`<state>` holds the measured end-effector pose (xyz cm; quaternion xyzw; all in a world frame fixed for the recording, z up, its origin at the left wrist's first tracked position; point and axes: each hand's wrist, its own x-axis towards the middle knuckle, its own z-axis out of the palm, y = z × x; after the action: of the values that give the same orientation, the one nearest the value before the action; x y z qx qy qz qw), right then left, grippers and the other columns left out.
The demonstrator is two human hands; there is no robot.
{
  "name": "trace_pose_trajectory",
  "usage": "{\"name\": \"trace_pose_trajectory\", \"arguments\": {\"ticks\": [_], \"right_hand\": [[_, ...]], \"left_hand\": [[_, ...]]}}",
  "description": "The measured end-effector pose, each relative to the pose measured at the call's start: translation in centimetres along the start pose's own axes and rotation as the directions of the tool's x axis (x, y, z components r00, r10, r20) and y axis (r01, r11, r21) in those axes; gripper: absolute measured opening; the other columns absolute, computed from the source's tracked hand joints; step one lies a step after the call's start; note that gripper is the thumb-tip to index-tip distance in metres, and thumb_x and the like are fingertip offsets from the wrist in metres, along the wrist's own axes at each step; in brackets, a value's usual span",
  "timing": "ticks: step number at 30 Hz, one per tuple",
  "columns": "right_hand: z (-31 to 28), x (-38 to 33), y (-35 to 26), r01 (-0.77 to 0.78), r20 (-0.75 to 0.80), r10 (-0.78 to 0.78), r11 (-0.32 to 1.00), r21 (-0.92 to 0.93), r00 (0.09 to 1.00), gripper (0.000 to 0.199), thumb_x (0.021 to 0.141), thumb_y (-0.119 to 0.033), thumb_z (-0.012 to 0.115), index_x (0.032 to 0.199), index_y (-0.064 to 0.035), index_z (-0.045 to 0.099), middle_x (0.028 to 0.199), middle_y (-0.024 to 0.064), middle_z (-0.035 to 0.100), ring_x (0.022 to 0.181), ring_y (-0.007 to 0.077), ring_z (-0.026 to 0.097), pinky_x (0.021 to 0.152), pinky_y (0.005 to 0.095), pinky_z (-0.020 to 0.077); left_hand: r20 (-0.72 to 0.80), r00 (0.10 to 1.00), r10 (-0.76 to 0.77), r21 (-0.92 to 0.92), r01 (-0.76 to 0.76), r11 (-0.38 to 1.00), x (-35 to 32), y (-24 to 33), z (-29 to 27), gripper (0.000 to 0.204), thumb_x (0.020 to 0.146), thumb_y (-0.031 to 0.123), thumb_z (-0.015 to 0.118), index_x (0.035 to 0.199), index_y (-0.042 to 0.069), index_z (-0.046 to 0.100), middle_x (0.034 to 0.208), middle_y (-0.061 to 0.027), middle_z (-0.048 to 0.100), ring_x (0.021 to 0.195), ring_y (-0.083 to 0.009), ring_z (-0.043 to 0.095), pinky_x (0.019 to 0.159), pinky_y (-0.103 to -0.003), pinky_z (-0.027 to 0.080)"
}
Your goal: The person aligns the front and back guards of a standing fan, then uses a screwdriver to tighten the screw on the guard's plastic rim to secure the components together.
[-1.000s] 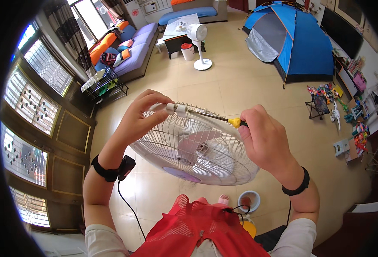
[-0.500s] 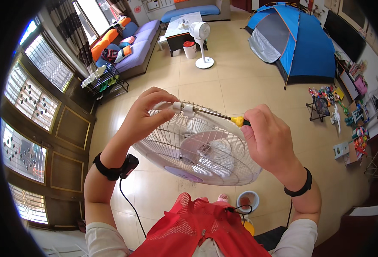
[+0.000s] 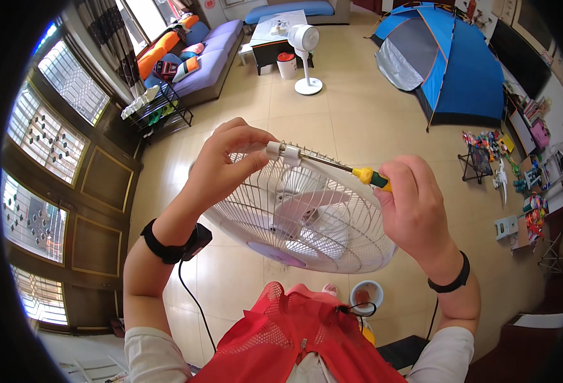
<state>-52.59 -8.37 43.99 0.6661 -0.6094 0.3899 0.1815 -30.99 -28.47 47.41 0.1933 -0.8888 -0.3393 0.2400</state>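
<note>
A white fan head (image 3: 280, 253) with a round wire guard and pale blades is tilted in front of me. At its top edge sits a white plastic clip (image 3: 291, 155). My left hand (image 3: 230, 159) is closed, thumb and fingers pinching the guard's rim at the clip's left end. My right hand (image 3: 415, 204) grips the handle end of a yellow-and-green screwdriver (image 3: 372, 177). Its metal shaft runs leftward along the rim, with the tip at the clip. The exact seating of the tip is too small to tell.
Below the fan, a light-blue bucket (image 3: 366, 297) stands by my feet. Farther off are a white standing fan (image 3: 308, 85), a low table (image 3: 275, 32), a purple sofa (image 3: 208, 60) and a blue tent (image 3: 466, 83). Toys (image 3: 485, 142) lie at the right; a shoe rack (image 3: 166, 115) stands left.
My right hand has slid back along the screwdriver, so more of its green handle shows. The fan and both hands sit slightly farther right in view.
</note>
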Motion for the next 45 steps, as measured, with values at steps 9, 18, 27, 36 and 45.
{"name": "trace_pose_trajectory", "arguments": {"ticks": [9, 18, 27, 36, 45], "right_hand": [[-0.9, 1.0, 0.1, 0.016, 0.055, -0.013, 0.998, -0.057, 0.998, 0.02, 0.07, -0.004, 0.067, 0.085, -0.0027, 0.053, 0.079, 0.0109, 0.052, 0.071, 0.029, 0.055, 0.059, 0.0374, 0.0454], [-0.2, 1.1, 0.2, -0.048, 0.01, 0.048, 0.995, 0.09, 0.999, 0.023, 0.068, 0.0, 0.068, 0.085, -0.0031, 0.052, 0.079, 0.0115, 0.05, 0.071, 0.0291, 0.055, 0.058, 0.0363, 0.0453], [-0.1, 1.3, 1.2, 0.158, -0.062, -0.158, 0.987, -0.004, 0.985, 0.026, 0.066, -0.002, 0.07, 0.087, -0.0026, 0.054, 0.08, 0.0119, 0.052, 0.066, 0.0293, 0.055, 0.054, 0.0372, 0.045], [-1.7, 2.7, 0.8, -0.3, 0.247, 0.228, 0.901, 0.314, 0.942, 0.01, 0.078, -0.007, 0.063, 0.076, 0.0019, 0.058, 0.067, 0.0142, 0.056, 0.055, 0.0279, 0.055, 0.05, 0.034, 0.0418], [-1.0, 2.1, 0.0, -0.4, 0.346, 0.277, 0.842, 0.361, 0.896, 0.01, 0.079, -0.006, 0.059, 0.084, 0.0018, 0.06, 0.074, 0.0117, 0.056, 0.058, 0.0249, 0.053, 0.056, 0.033, 0.0444]], "left_hand": [[-0.005, 1.0, 0.012, 0.001, -0.012, 1.0, 0.1, 0.0, 0.1, 0.022, 0.08, 0.006, 0.064, 0.101, -0.001, 0.067, 0.092, -0.0064, 0.057, 0.091, -0.0175, 0.064, 0.084, -0.03, 0.049], [-0.014, 0.999, -0.039, -0.029, 0.038, 0.999, -0.2, -0.2, -0.1, 0.022, 0.082, 0.007, 0.065, 0.102, -0.001, 0.067, 0.093, -0.006, 0.057, 0.092, -0.0172, 0.064, 0.084, -0.029, 0.049], [-0.041, 0.999, -0.004, -0.013, 0.003, 1.0, 0.0, 0.0, 0.1, 0.021, 0.08, 0.005, 0.064, 0.1, 0.0, 0.067, 0.09, -0.0057, 0.056, 0.089, -0.0171, 0.062, 0.084, -0.029, 0.048], [-0.05, 0.999, 0.004, -0.009, -0.004, 1.0, -0.1, 0.1, 0.3, 0.021, 0.079, 0.005, 0.064, 0.099, 0.0, 0.067, 0.089, -0.0064, 0.056, 0.088, -0.0176, 0.062, 0.083, -0.031, 0.048], [-0.031, 0.999, -0.016, -0.03, 0.015, 0.999, -0.1, -0.3, 0.0, 0.028, 0.082, 0.022, 0.071, 0.101, 0.001, 0.067, 0.089, -0.0036, 0.057, 0.088, -0.0132, 0.058, 0.082, -0.028, 0.044]]}}
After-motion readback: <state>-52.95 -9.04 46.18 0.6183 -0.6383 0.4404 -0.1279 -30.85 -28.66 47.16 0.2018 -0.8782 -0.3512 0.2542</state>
